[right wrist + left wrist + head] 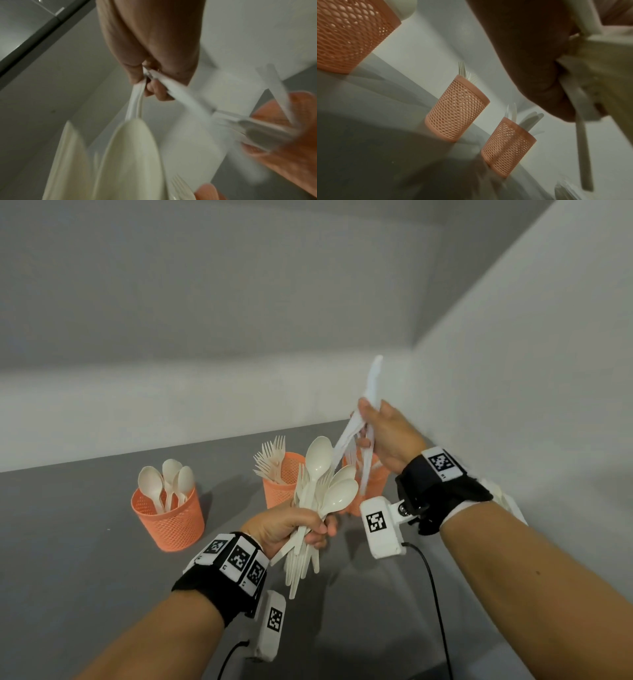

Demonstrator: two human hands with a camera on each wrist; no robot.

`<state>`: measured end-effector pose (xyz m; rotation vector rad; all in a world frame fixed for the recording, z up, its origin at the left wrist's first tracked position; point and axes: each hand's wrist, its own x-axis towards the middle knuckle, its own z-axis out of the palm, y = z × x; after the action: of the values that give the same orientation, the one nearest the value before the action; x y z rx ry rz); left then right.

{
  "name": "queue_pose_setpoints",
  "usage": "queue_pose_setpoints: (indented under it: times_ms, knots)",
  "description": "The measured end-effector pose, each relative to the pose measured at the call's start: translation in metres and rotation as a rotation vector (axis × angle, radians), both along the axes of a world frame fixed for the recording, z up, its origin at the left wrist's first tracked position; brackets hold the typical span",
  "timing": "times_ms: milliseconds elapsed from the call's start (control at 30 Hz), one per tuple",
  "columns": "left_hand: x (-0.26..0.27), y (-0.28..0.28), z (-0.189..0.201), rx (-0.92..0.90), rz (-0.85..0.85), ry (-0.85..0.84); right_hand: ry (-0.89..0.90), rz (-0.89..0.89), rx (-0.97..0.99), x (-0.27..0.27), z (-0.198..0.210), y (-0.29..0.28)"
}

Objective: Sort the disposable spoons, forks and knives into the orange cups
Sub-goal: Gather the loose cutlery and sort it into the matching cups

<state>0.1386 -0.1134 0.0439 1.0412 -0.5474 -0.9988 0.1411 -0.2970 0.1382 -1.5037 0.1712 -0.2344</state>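
Observation:
Three orange mesh cups stand on the grey table. The left cup (168, 522) (347, 35) holds spoons (164, 481). Forks (272, 457) fill the middle cup (279, 491) (455, 108). The right cup (375, 484) (506, 146) (283, 135) holds knives and is partly hidden. My left hand (315, 532) (530, 54) grips a bundle of cream spoons and forks (322, 491) (130, 155) in front of the middle cup. Above the right cup, my right hand (370, 422) (150, 75) pinches a few white knives (371, 381) (181, 96), splayed up and down.
The grey table (85, 594) ends at a white back wall (171, 398). A white side wall (531, 371) runs close by the right cup. Black cables (435, 594) hang from the wrist cameras over the near table.

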Motion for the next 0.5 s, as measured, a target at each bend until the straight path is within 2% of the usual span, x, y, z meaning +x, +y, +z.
queue_pose_setpoints:
  times_ms: [167, 233, 333, 500]
  knots:
    - [0.009, 0.001, -0.006, 0.035, 0.074, -0.002, -0.26, -0.205, 0.291, 0.011, 0.023, -0.024]
    - [0.011, 0.003, -0.008, 0.058, 0.096, -0.015, -0.339, -0.334, 0.198, 0.015, 0.026, -0.034]
    - [0.013, 0.003, -0.011, 0.07, 0.129, -0.022, -0.387, -0.489, -0.065, 0.026, 0.018, -0.047]
    - [0.014, 0.002, -0.011, 0.04, 0.188, -0.023, -0.391, -0.45, -0.338, 0.042, -0.021, -0.044]
